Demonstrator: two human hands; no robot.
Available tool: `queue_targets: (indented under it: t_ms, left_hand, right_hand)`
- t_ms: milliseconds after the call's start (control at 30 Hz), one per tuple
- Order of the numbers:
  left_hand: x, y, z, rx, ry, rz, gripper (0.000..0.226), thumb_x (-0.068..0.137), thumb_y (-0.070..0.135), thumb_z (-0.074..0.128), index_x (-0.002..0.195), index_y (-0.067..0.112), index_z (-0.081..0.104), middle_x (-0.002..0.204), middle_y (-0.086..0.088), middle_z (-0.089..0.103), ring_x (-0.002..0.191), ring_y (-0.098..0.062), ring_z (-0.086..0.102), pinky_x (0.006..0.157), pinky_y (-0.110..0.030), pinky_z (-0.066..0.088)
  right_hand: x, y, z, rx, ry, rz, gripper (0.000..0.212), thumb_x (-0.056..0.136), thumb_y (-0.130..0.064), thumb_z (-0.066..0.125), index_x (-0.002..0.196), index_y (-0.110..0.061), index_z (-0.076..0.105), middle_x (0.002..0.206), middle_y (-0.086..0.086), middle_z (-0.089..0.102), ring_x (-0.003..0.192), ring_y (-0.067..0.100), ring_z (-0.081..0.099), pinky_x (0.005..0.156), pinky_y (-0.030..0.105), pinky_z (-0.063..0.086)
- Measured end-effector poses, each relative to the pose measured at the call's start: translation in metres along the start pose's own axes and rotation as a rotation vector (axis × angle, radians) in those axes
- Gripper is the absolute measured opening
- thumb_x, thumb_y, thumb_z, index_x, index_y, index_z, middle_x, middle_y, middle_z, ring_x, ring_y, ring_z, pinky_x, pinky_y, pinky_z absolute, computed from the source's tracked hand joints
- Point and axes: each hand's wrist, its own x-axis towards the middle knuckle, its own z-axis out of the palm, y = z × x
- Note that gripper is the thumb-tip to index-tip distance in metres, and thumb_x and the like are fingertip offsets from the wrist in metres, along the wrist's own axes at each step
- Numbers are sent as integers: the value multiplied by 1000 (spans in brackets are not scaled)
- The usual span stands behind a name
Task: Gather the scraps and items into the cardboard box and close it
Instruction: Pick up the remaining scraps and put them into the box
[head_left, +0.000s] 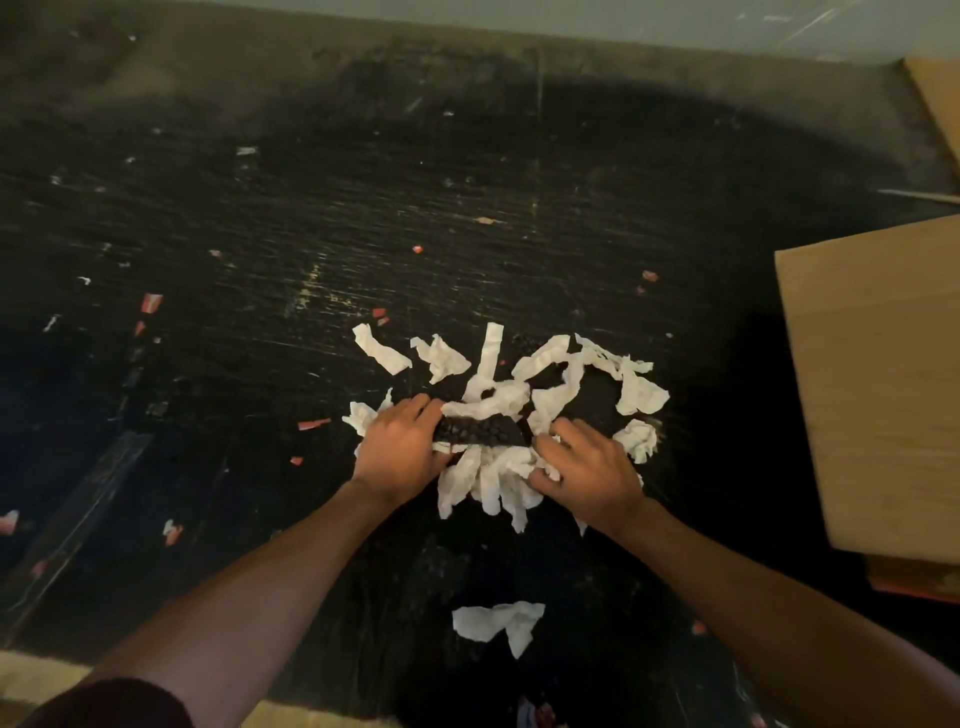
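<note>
A heap of torn white paper scraps (498, 405) lies on the black scratched tabletop (363, 218) in the middle of the view. A dark bumpy piece (480, 431) rests in the heap between my hands. My left hand (397, 449) curls around the left end of that dark piece and the scraps under it. My right hand (587, 470) presses its bent fingers into scraps on the heap's right side. One loose white scrap (501, 623) lies nearer to me. The cardboard box (878, 384) stands at the right edge, only a flat brown face showing.
Small red and white paper bits (151, 302) are scattered over the left and middle of the tabletop. Another cardboard piece (935, 98) pokes in at the top right. A pale wall runs along the table's far edge. A red strip shows under the box.
</note>
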Motion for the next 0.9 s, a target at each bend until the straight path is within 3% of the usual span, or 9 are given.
queue_targets:
  t_ms: [133, 200, 267, 367, 500, 567, 667, 800, 900]
  left_hand:
    - [0, 13, -12, -24, 37, -161, 36, 87, 38, 67, 106, 7, 67, 103, -11, 61, 81, -30, 66, 67, -40, 53]
    - [-1, 19, -21, -77, 50, -278, 38, 94, 40, 58, 111, 8, 66, 115, -11, 56, 85, -31, 66, 71, -43, 55]
    - [-3, 25, -33, -162, 125, -368, 37, 96, 40, 53, 112, 9, 66, 117, -10, 58, 90, -31, 66, 77, -43, 55]
    - [-11, 32, -51, -227, 187, -426, 33, 98, 39, 51, 106, 11, 65, 95, -7, 68, 83, -25, 68, 74, -38, 56]
    - [-18, 45, -78, -290, 166, -492, 37, 98, 43, 47, 113, 13, 62, 67, -1, 64, 65, -19, 67, 67, -39, 58]
    - [-17, 54, -94, -299, 196, -519, 40, 99, 44, 46, 118, 14, 61, 65, -2, 63, 69, -24, 68, 71, -40, 56]
    - [-16, 71, -120, -334, 264, -521, 42, 99, 45, 45, 122, 13, 60, 65, -3, 64, 67, -23, 68, 70, -41, 58]
    - [-20, 94, -157, -316, 361, -517, 47, 99, 44, 46, 129, 9, 57, 62, 0, 60, 63, -12, 60, 60, -28, 48]
    - [-25, 109, -181, -339, 401, -499, 45, 100, 43, 46, 129, 12, 57, 65, 1, 58, 62, -9, 57, 56, -24, 44]
  right_hand:
    - [5, -4, -8, 134, -82, 149, 33, 84, -33, 55, 94, -6, 71, 81, 9, 67, 64, 27, 65, 50, 37, 53]
    - [5, -5, -17, 218, -124, 269, 25, 87, -26, 59, 96, -5, 68, 82, 9, 66, 69, 26, 63, 59, 39, 53]
    - [1, -6, -28, 302, -113, 351, 13, 88, -21, 62, 85, -9, 64, 71, 3, 59, 63, 19, 56, 58, 36, 48]
    - [-6, -3, -47, 379, -39, 424, 22, 89, -18, 63, 70, -19, 51, 56, -10, 44, 49, 5, 43, 49, 21, 34]
    - [0, 1, -79, 431, 92, 451, 28, 87, -16, 63, 63, -12, 49, 51, -2, 49, 43, 11, 46, 43, 32, 41]
    - [8, 0, -98, 473, 119, 449, 24, 88, -17, 61, 66, -10, 55, 55, 2, 56, 47, 15, 53, 47, 36, 47]
    - [19, -7, -132, 583, 134, 428, 18, 90, -16, 60, 73, -10, 60, 60, 4, 60, 49, 11, 53, 48, 31, 47]
    - [23, -14, -173, 619, 193, 367, 16, 91, -13, 61, 74, -12, 60, 60, 0, 58, 47, 3, 49, 48, 20, 42]
    - [21, -12, -200, 562, 231, 368, 15, 91, -16, 61, 77, -15, 62, 61, -1, 60, 49, 4, 50, 52, 19, 41]
